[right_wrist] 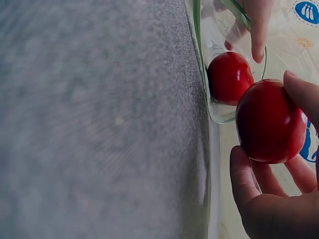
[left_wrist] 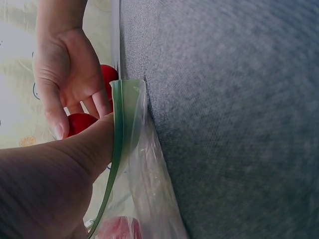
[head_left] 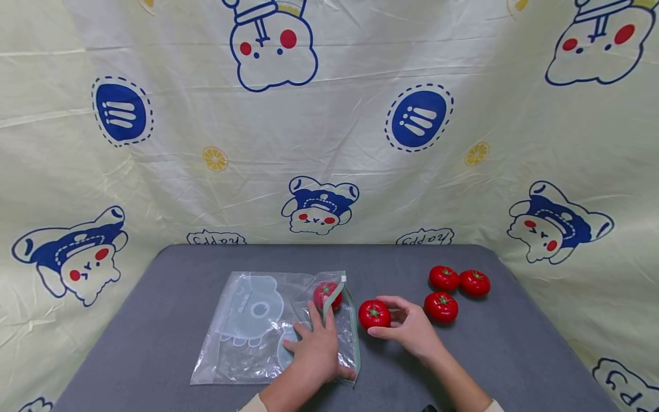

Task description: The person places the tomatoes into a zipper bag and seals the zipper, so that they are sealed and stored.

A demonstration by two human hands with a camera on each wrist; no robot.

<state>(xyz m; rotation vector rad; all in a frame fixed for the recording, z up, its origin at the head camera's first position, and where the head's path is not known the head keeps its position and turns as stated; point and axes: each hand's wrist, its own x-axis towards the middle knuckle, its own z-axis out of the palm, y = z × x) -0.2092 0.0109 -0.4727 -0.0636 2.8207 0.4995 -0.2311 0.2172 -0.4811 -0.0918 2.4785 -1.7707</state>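
Table [head_left: 154, 343], tomatoes [head_left: 441, 308] near far right corner.
Right grip [head_left: 414, 332] holds one tomato [head_left: 374, 315]; wide left grip [head_left: 317, 352] apparently parts zip bag's [head_left: 262, 335] mouth.

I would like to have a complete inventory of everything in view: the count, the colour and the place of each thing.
table: one, grey, under the things
bag: one, clear with green edge and pale blue print, left of centre
bagged tomato: one, red, inside near the green edge
held tomato: one, red, just right of the bag
loose tomatoes: three, red, on the right
backdrop cloth: one, cream with printed figures, behind the table
dark object: one, black, bottom edge, too cut off to identify
sleeve cuffs: two, pale, bottom edge
left hand: one, bare, on the bag
right hand: one, bare, gripping the held tomato
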